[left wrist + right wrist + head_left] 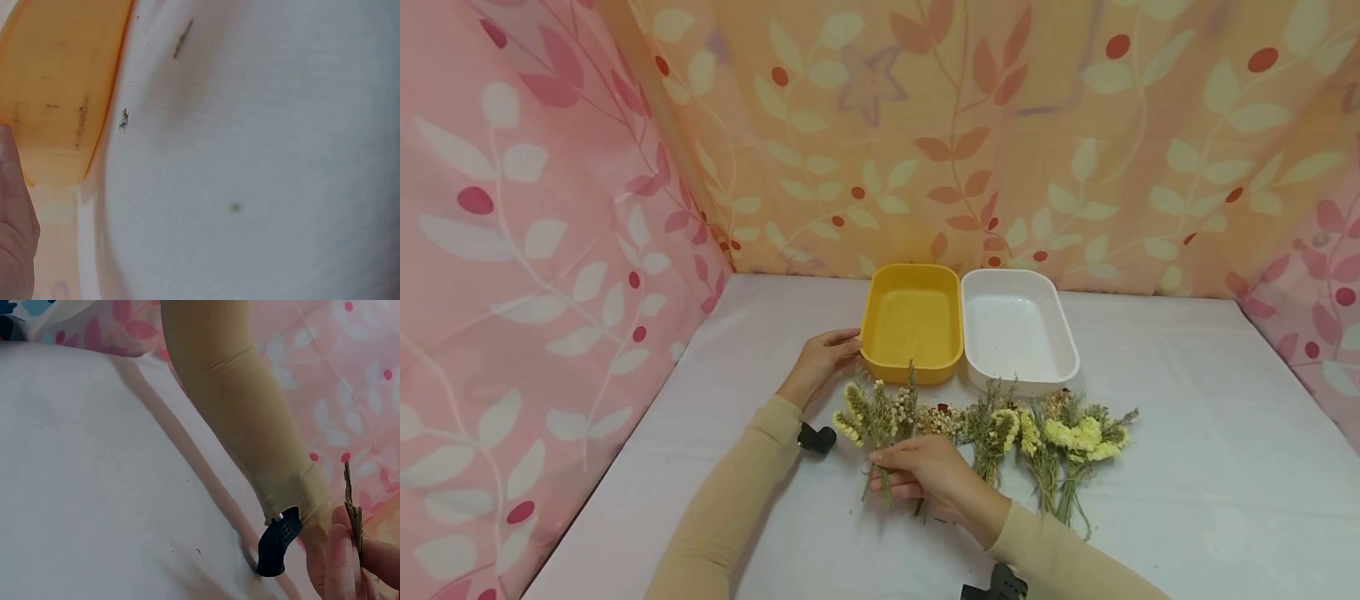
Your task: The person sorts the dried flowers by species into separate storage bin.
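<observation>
Yellow container [912, 373] and white container [1022, 385] side by side, close to surface's [1187, 408] far edge. Left hand [818, 365] at yellow container's left wall, fingers fairly straight, touching without gripping; likely steadies it. Right hand [931, 468] pinches a dried-flower bunch [874, 408] low on bare stems, presumably sparing the brittle heads; held just nearside of yellow container. Other bunches [1081, 437] in a row to its right, heads toward far edge; stems toward near edge, probably handier to pick up.
</observation>
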A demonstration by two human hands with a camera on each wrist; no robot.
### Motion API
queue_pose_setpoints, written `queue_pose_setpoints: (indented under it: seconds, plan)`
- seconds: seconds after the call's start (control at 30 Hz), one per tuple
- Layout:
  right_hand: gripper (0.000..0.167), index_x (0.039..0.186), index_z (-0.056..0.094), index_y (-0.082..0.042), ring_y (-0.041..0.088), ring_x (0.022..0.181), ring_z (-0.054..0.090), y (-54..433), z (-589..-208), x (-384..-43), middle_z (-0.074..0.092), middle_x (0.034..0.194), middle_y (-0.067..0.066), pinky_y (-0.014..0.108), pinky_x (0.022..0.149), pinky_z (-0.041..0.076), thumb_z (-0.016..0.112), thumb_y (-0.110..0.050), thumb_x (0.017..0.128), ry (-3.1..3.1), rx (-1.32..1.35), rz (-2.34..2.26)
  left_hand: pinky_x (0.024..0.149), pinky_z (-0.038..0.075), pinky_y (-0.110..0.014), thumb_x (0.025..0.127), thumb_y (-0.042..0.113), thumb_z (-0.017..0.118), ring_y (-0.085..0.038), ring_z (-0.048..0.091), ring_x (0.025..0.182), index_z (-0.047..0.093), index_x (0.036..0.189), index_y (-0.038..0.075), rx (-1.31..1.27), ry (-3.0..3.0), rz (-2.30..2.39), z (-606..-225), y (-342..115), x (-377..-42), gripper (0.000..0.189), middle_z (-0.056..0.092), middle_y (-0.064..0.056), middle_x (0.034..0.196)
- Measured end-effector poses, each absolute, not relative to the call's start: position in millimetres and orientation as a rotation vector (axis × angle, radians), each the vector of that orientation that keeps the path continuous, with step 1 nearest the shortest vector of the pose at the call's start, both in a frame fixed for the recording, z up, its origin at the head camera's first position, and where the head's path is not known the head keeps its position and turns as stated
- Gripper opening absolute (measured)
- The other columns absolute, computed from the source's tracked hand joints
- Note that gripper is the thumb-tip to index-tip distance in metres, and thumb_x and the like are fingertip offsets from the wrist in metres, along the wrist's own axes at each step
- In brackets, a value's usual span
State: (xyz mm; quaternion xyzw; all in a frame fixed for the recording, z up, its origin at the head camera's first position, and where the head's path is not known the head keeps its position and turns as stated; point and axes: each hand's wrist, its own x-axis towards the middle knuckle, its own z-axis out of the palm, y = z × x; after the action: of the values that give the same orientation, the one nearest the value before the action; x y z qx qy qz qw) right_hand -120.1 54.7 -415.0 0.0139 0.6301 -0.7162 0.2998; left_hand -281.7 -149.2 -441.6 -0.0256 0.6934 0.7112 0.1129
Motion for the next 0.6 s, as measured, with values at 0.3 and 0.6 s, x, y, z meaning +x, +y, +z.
queue_pose_setpoints:
  seconds: [0.3,0.6]
  plan:
    - [0.035,0.115,0.066,0.015,0.009,0.07,0.073,61.0,-409.8,-115.3,0.075,0.076,0.004,0.017,0.061,0.058,0.069,-0.011,0.093,1.639,0.01,-1.922,0.086,0.059,-0.021,0.096,0.013,0.066,-0.012,0.069,0.1,0.059,0.136,0.001,-0.093,2.035,2.092,-441.9,-149.3,-281.9,0.042,0.061,-0.021,0.134]
    - [0.038,0.119,0.062,0.017,0.009,0.07,0.073,69.5,-410.9,-110.5,0.074,0.075,0.002,0.018,0.061,0.057,0.067,-0.011,0.094,1.628,-0.012,-1.946,0.093,0.059,-0.029,0.095,0.011,0.067,-0.011,0.07,0.096,0.059,0.135,-0.001,-0.064,2.024,2.122,-444.2,-150.1,-283.4,0.042,0.066,-0.017,0.126]
